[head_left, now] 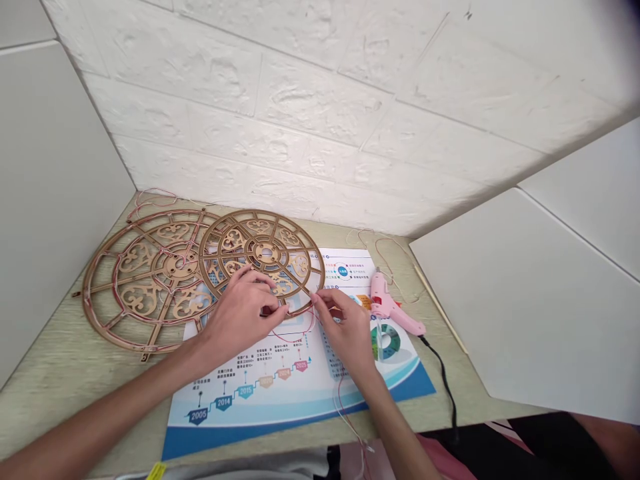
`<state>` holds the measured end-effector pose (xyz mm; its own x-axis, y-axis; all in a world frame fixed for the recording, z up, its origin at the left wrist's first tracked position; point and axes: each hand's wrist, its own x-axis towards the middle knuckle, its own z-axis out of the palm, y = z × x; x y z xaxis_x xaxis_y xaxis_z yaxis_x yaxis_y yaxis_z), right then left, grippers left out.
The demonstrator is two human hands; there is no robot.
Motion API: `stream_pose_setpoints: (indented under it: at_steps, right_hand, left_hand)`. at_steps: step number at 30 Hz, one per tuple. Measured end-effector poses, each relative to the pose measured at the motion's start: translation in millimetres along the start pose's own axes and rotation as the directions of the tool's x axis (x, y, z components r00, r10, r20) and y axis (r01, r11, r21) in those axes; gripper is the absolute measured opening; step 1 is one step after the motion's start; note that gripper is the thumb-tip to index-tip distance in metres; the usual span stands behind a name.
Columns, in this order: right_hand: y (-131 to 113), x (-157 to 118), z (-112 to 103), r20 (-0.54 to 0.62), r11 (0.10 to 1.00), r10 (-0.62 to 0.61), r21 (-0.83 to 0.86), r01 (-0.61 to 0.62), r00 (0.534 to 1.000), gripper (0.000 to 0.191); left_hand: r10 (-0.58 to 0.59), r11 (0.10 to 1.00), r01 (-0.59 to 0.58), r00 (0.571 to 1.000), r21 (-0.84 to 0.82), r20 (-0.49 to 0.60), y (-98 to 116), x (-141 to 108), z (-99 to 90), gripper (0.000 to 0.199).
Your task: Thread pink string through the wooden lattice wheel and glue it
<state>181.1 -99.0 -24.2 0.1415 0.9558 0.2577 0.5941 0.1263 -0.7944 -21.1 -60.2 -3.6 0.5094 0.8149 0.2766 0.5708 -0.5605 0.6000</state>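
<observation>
A smaller round openwork wheel (267, 251), brown with scroll patterns, lies partly over a larger wheel (180, 265) of the same style. My left hand (245, 303) reaches across the smaller wheel's near side, its thumb and finger closed at the rim. At the rim's near right, my right hand (345, 327) pinches a thin red-and-white wire (341, 393), which hangs down past the table's front edge. The exact spot between these fingertips is hidden. Similar wire runs along the rings of the larger wheel.
A pink glue gun (387, 303) lies to the right on a printed poster (240, 427), its black cord (447, 380) dropping over the front edge. Loose wire (390, 250) and a thin stick (440, 310) lie nearby. White panels (540, 287) and a brick-patterned wall (280, 100) enclose the table.
</observation>
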Motion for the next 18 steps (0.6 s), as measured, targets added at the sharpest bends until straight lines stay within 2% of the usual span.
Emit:
stream_pose_setpoints:
  at_steps: [5, 11, 14, 18]
  right_hand:
    - [-1.1, 2.5, -0.1, 0.037, 0.974, 0.165, 0.152, -0.169, 0.986, 0.031]
    - [-4.9, 5.8, -2.6, 0.129, 0.842, 0.327, 0.411, -0.350, 0.936, 0.046]
    - [-5.2, 5.8, -3.8, 0.170, 0.771, 0.369, 0.493, -0.403, 0.914, 0.049]
    - [-5.2, 6.0, -4.0, 0.199, 0.725, 0.392, 0.535, -0.434, 0.898, 0.049]
  left_hand:
    - [-0.008, 1.000, 0.008, 1.000, -0.006, -0.002, 0.2, -0.3, 0.3, 0.033]
    - [-0.002, 1.000, 0.002, 1.000, -0.020, -0.001, 1.0, 0.2, -1.8, 0.035]
    - [-0.008, 1.000, 0.008, 1.000, -0.020, 0.002, 1.5, 0.4, -2.6, 0.035]
    - [-0.006, 1.000, 0.006, 1.000, -0.016, 0.003, 1.2, 0.4, -2.3, 0.037]
